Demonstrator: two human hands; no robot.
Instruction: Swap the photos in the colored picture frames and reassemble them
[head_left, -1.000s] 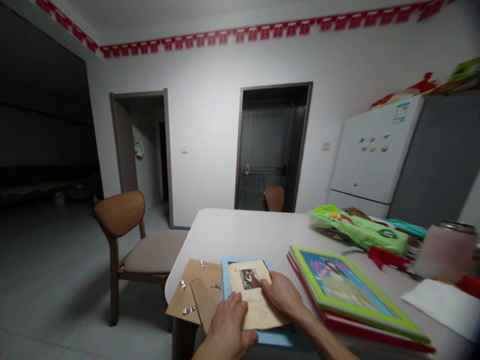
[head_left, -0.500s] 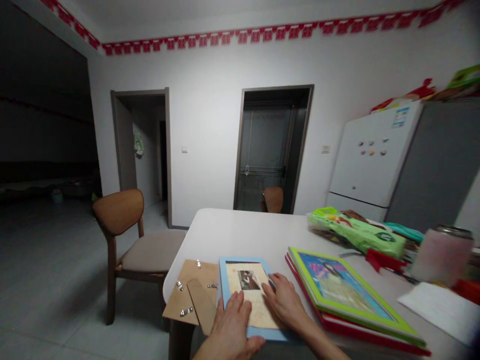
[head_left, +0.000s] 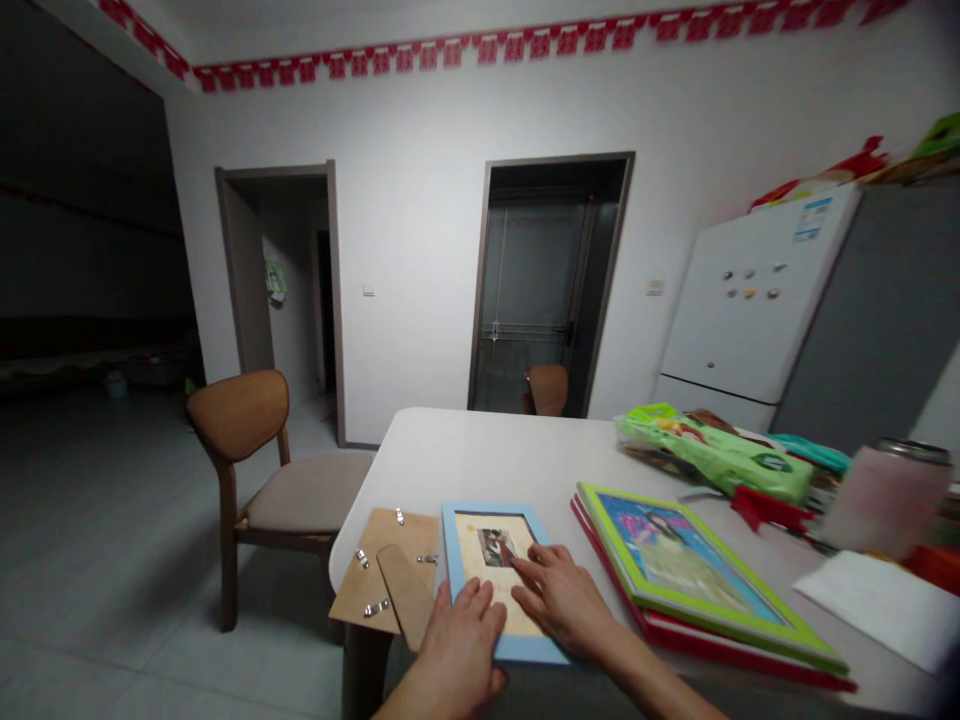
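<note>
A light blue picture frame [head_left: 452,540] lies flat near the table's front edge. Inside it sits a cream sheet [head_left: 471,562] with a small dark picture in its middle. My left hand [head_left: 466,640] rests over the frame's lower left part, fingers stretched out. On the sheet's right side lies my right hand [head_left: 562,600], its fingers extended with tips touching the paper near the picture. Left of the frame is a brown backing board [head_left: 367,570] with several metal clips and a stand flap [head_left: 405,595]; it juts past the table's left edge.
To the right, a green picture frame [head_left: 637,590] lies on a red one [head_left: 675,650]. Behind them are a green packet [head_left: 720,455], a pink jar [head_left: 889,495] and white paper [head_left: 885,605]. A wooden chair [head_left: 244,415] stands left of the white table [head_left: 480,450].
My right hand has moved from the frame's right edge inward onto the sheet. The sheet now sits more evenly within the blue border. My left hand has shifted slightly down.
</note>
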